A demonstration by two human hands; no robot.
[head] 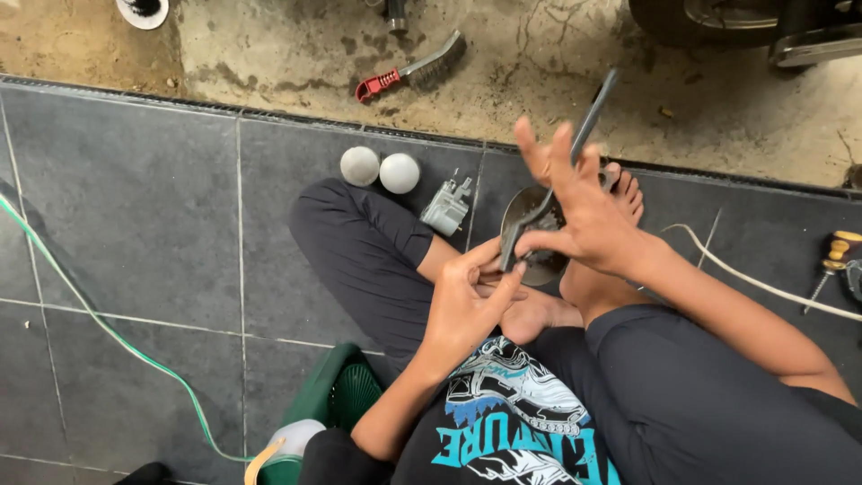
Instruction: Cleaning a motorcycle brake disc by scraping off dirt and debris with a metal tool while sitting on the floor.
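Note:
I sit cross-legged on dark grey floor tiles (153,207). My right hand (588,211) grips a long grey pair of pliers (575,153), its handles sticking up and away, its jaws pointing down toward my left hand. My left hand (467,301) is closed around a small dark part that the jaws reach; the part itself is mostly hidden by my fingers. A round dark metal bowl (525,216) lies on the floor just behind both hands, beside my bare foot.
Two white balls (379,170) and a small grey metal carburettor-like part (446,207) lie past my left knee. A red-handled wire brush (413,72) rests on the concrete. A green hose (108,328), a green stool (337,395), a white cable (763,283), screwdrivers (835,260) and a tyre (709,22) surround me.

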